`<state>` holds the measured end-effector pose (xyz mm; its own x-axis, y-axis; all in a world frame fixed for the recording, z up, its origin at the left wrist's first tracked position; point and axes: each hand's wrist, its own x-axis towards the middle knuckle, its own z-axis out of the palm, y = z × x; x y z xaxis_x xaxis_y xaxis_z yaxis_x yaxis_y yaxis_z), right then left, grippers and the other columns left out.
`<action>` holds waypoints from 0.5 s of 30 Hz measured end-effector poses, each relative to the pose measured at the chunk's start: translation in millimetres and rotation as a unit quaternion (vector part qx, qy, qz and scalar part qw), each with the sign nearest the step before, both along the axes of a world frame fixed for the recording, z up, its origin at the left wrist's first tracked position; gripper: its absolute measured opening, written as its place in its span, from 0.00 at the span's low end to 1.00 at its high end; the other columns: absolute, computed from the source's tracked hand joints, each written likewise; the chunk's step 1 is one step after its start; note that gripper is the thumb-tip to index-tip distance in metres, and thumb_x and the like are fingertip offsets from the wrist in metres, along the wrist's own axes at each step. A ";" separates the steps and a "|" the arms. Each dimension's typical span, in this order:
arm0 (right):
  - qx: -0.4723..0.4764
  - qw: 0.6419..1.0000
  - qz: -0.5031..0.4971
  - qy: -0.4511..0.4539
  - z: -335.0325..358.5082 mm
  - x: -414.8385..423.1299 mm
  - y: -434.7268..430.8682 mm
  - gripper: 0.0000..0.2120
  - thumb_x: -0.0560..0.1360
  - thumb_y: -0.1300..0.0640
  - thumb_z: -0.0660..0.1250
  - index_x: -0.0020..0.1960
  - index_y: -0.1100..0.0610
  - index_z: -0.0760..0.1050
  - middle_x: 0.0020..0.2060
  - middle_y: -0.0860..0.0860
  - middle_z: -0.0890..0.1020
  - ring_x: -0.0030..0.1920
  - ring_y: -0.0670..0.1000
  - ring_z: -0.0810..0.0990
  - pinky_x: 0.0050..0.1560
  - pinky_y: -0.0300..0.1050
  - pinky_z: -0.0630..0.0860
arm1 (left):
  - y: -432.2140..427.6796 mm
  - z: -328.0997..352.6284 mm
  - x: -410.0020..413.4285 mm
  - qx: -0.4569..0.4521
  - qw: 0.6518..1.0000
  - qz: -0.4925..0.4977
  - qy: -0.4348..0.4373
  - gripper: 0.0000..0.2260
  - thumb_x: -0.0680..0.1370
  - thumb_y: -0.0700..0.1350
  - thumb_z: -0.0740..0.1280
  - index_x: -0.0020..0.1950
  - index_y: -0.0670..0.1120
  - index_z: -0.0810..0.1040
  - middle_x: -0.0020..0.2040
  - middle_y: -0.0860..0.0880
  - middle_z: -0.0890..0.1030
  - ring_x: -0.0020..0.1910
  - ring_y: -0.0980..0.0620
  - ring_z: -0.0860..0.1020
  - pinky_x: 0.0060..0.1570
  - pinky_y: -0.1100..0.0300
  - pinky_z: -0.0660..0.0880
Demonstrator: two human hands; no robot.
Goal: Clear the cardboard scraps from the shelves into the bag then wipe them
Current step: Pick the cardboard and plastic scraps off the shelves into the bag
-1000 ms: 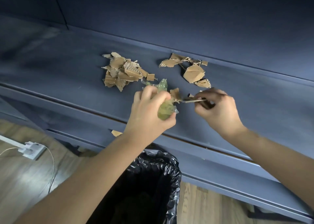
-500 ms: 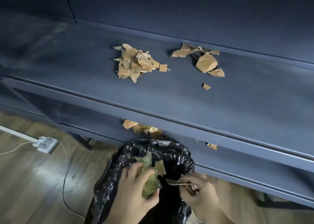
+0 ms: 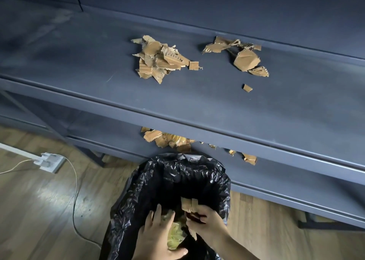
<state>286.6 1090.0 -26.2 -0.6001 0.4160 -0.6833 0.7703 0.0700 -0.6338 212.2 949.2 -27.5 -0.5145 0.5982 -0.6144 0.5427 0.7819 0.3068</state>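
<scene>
Both hands are over the mouth of the black bag (image 3: 138,196) at the bottom of the view. My left hand (image 3: 158,238) holds a crumpled yellow-green wrapper (image 3: 174,237). My right hand (image 3: 207,224) pinches a few cardboard scraps (image 3: 189,204) just above the bag's opening. On the dark blue upper shelf (image 3: 79,72) lie a left heap of scraps (image 3: 158,62), a right heap (image 3: 245,58) and one small loose piece (image 3: 246,88). More scraps (image 3: 164,139) sit on the lower shelf (image 3: 286,178), partly hidden by the upper shelf's edge.
A white power strip (image 3: 49,161) with a cable (image 3: 75,196) lies on the wooden floor to the left of the bag. The shelf unit's dark legs (image 3: 98,157) stand behind the bag.
Both hands dropped from the upper shelf down to the bag, carrying the wrapper and scraps. The camera tilted down, revealing the lower shelf's scraps.
</scene>
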 end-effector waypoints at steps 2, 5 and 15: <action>0.012 1.000 0.010 -0.014 1.7 -1.8 -0.7 0.24 0.70 0.53 0.70 0.65 0.51 0.70 0.53 0.43 0.76 0.53 0.43 0.74 0.48 0.29 0.69 | -0.9 -0.3 -2.2 -0.020 1.000 -0.019 0.009 0.44 0.67 0.69 0.62 0.76 0.57 0.45 0.77 0.48 0.39 0.76 0.45 0.42 0.71 0.49 0.54; 0.041 0.998 0.032 -0.022 12.6 -4.3 -0.8 0.23 0.73 0.55 0.66 0.67 0.52 0.68 0.61 0.48 0.74 0.59 0.45 0.73 0.55 0.32 0.69 | -0.6 2.2 -4.3 0.004 0.999 -0.021 0.030 0.42 0.69 0.68 0.60 0.76 0.56 0.45 0.77 0.49 0.40 0.76 0.48 0.41 0.72 0.51 0.51; 0.318 0.897 -0.021 0.306 160.7 -61.7 47.8 0.10 0.70 0.71 0.66 0.44 0.60 0.81 0.34 0.44 0.77 0.36 0.37 0.75 0.37 0.22 0.66 | 33.2 114.3 -54.7 0.450 0.873 -0.021 0.186 0.16 0.68 0.54 0.61 0.45 0.46 0.83 0.47 0.52 0.82 0.48 0.60 0.75 0.46 0.66 0.76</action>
